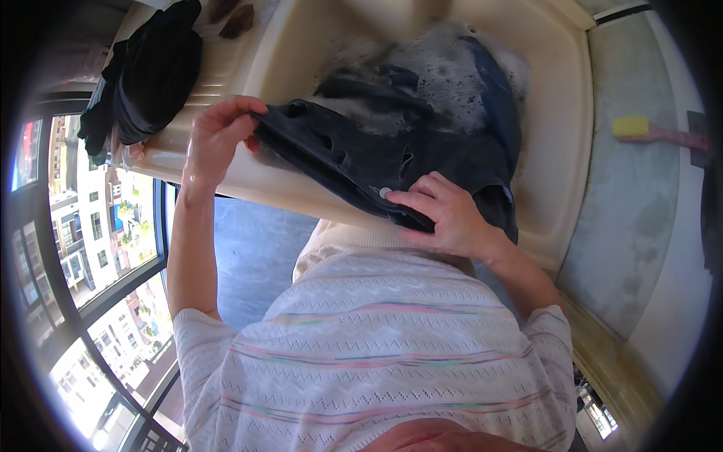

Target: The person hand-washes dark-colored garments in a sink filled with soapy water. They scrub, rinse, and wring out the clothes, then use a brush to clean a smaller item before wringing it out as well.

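Observation:
A dark garment, apparently trousers (361, 152), is stretched along the front rim of a beige laundry sink (556, 186). My left hand (223, 133) pinches one end of its waistband between thumb and fingers. Toward the other end, my right hand (443, 212) grips the band, fingertips beside a round metal button (385, 192). The waistband lies taut between both hands. Farther back, the rest of the dark cloth sits in foamy water (446, 68), partly hidden by suds.
On the ribbed washboard (204, 93) at the left lies a heap of dark wet clothes (158, 73), with a small brown object (237, 21) behind it. A yellow-bristled brush (649, 130) hangs or rests at the right wall. Tall windows (101, 214) stand on the left.

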A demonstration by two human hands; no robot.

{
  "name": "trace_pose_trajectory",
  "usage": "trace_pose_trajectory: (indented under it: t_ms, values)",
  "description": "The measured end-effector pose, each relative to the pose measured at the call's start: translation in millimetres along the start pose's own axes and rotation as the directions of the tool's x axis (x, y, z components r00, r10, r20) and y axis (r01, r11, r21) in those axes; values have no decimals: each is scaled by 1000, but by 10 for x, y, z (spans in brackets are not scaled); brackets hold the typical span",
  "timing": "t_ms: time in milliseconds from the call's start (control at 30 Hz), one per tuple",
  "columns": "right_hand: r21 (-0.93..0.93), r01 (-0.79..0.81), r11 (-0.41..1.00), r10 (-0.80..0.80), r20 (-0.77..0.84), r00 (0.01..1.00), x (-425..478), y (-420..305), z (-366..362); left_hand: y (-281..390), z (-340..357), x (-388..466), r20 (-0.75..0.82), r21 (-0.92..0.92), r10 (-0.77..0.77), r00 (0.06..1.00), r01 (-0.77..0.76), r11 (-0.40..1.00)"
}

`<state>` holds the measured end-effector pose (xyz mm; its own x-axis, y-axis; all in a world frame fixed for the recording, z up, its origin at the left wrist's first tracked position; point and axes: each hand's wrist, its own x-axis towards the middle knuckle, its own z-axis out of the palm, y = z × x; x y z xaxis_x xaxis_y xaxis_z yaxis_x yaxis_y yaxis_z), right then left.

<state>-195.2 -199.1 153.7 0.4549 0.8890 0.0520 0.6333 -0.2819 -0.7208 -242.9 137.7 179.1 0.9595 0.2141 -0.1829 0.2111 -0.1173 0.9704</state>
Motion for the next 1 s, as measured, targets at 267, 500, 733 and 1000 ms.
trace_pose_trajectory:
  t_ms: [267,500,733,1000]
  values:
    - [32,11,999,-8,-76,997,28,78,154,307,767,708,65,-314,183,981,-154,937]
    - [216,89,972,-77,-64,995,9,178,197,265,2489,757,879,-267,176,443,151,952]
    - [-88,-161,983,175,185,967,-556,-98,-252,-68,2410,600,947,-103,16,320,258,961]
    - [-266,-518,813,500,-139,855,-1216,-107,-245,27,2189,198,777,300,163,608,-586,753]
